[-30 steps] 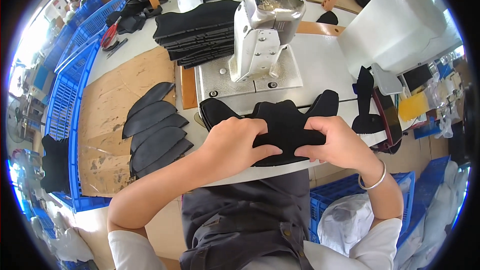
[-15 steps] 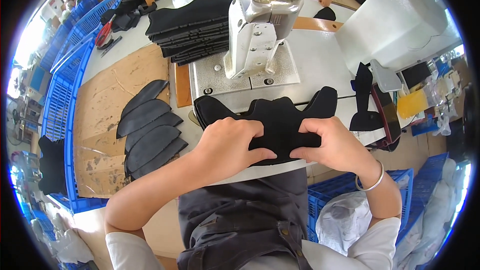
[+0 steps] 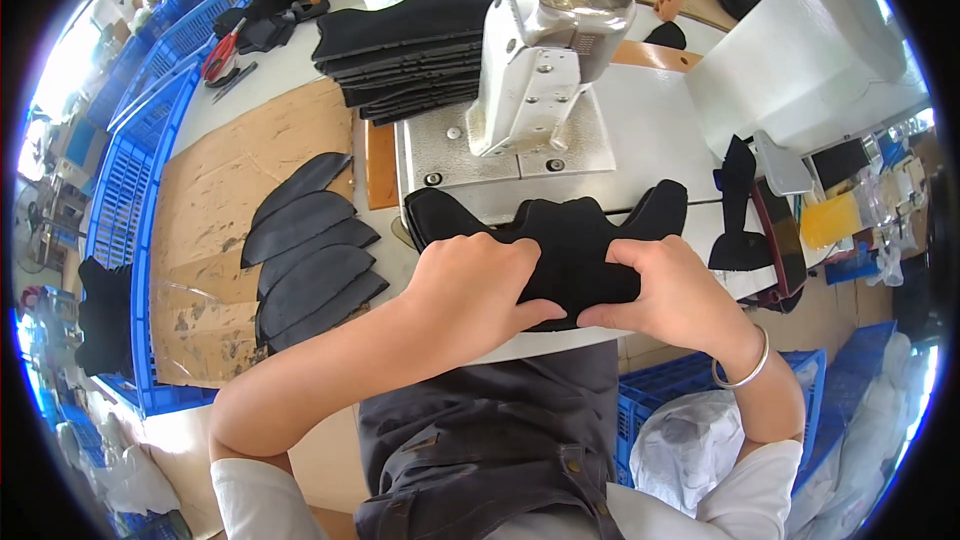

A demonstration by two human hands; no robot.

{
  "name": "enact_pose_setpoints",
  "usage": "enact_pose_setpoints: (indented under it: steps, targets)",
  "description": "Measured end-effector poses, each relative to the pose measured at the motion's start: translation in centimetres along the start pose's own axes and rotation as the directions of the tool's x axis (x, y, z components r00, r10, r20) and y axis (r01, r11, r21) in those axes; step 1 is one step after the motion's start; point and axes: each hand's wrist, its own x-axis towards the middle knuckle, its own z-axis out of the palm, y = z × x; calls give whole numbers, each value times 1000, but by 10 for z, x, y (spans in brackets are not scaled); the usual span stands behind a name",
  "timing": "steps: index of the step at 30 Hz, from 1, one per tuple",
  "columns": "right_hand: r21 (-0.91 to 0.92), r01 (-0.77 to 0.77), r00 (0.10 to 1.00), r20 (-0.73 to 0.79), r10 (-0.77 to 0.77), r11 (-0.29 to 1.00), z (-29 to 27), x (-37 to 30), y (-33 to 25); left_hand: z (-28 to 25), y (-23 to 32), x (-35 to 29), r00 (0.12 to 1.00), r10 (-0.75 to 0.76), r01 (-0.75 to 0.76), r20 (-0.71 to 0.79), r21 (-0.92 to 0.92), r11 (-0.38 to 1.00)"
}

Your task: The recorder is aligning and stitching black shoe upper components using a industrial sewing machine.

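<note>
Both my hands grip a stack of black fabric pieces [image 3: 573,240] with a wavy outline at the front edge of the sewing table. My left hand [image 3: 478,285] is closed on its left side, thumb along the near edge. On the opposite side my right hand [image 3: 668,290] is closed too, its thumb pointing inward at the near edge. The fingers beneath the stack are hidden. Just beyond stands the sewing machine's post [image 3: 535,80] on its metal bed [image 3: 420,155].
Curved dark pieces [image 3: 315,260] overlap on a cardboard sheet [image 3: 200,240] at left, beside a blue crate [image 3: 125,200]. A pile of black pieces [image 3: 400,50] and red-handled scissors [image 3: 222,55] lie farther back. More black pieces [image 3: 738,205] rest at right, above a lower blue crate [image 3: 640,410].
The view has shifted slightly, so the table and machine appear a little farther right. My hands keep their hold on the stack, the thumbs now slightly closer together.
</note>
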Motion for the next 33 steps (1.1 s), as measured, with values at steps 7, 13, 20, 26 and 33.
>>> enact_pose_setpoints:
  steps: [7, 13, 20, 26, 33]
  targets:
    - [-25, 16, 1000, -22, -17, 1000, 0, 3, -2, -10, -19, -8, 999, 23, -18, 45, -102, 995]
    - [-46, -40, 999, 22, 41, 998, -3, 4, -7, -9, -24, -9, 998, 29, -20, 50, -162, 987]
    - [-59, 18, 1000, -15, -19, 998, 0, 3, -6, -12, -23, -13, 997, 24, -9, 76, -192, 981]
    - [-16, -27, 1000, -17, 27, 1000, 0, 1, -2, -16, -7, -28, 1000, 25, -25, -2, -4, 1000]
    - [-185, 96, 995, 15, -95, 978, -3, 3, -1, 14, 24, -43, 941, 270, -173, -205, 393, 903]
